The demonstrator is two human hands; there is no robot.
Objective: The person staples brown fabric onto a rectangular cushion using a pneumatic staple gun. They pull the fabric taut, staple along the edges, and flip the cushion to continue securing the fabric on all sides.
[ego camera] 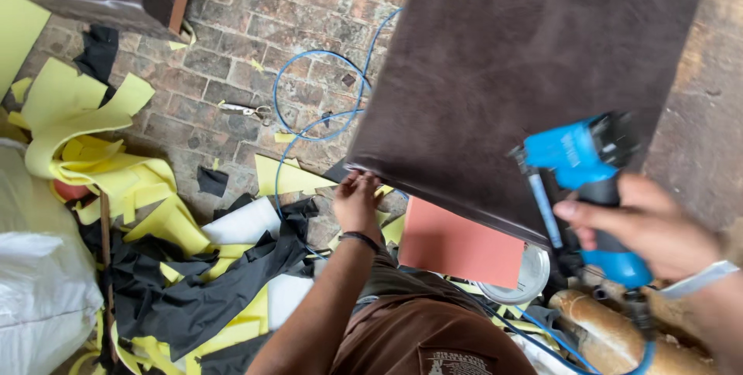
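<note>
one brown panel (511, 73) – left hand (356, 201) fingers clamped on its edge – right hand (646, 224) gripping one blue stapler (588, 181).

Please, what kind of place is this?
Probably an upholstery workshop. The right hand holds a blue pneumatic staple gun by a dark brown covered panel, whose edge the left hand grips; yellow foam offcuts and scissors lie on the brick floor.
</note>
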